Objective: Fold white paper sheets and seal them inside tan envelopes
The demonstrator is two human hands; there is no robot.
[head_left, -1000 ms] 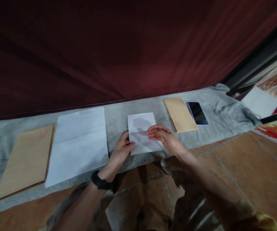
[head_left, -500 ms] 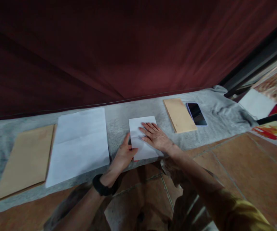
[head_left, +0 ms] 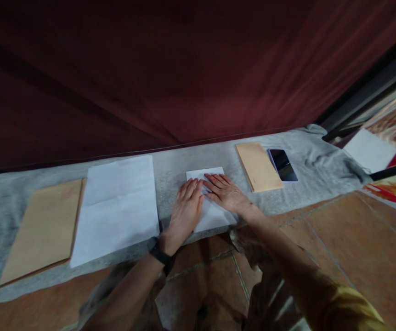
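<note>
A folded white sheet of paper lies flat on the grey cloth in front of me. My left hand rests palm down over its left side, fingers stretched out and pointing away from me. On the upper right part of the paper lies my right hand, flat with its fingers apart. The fingertips of both hands nearly meet near the paper's middle. Both hands cover much of the sheet.
White paper sheets lie to the left, beside large brown envelopes. Smaller tan envelopes and a phone are at the right. The grey cloth covers a narrow bench against a dark red curtain.
My left hand has moved from the paper's lower left edge up onto its surface and lies flat there. The right hand stays in nearly the same place.
</note>
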